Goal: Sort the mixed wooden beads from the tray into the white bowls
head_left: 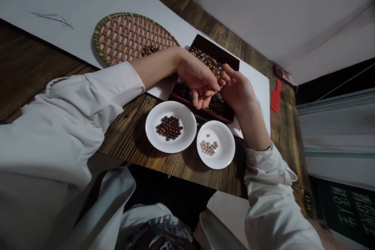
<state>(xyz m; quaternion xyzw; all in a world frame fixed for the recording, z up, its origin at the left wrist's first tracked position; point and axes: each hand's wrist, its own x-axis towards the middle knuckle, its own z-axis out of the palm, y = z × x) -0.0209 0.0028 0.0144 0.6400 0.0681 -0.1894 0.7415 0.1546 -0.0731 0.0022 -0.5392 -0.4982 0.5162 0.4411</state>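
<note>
My left hand (pixel 199 80) reaches over a dark red box (pixel 202 111) with its fingers curled in. A small spot shows between those fingers, too small to name. From the other side my right hand (pixel 238 90) bends in over the same box, its fingertips drawn together close to the left fingers. Whatever either hand holds is hidden. Mixed light and dark beads (pixel 207 59) fill the far part of the box, and darker beads (pixel 218 106) lie in the near part.
A white dish (pixel 152 140) holds dark brown beads, and a smaller white dish (pixel 227 156) holds pale ones. Behind my left forearm lies a woven tray (pixel 123 35) with brown beads. A red scraper-like piece (pixel 275 95) and a dark red device (pixel 284 75) sit at the right.
</note>
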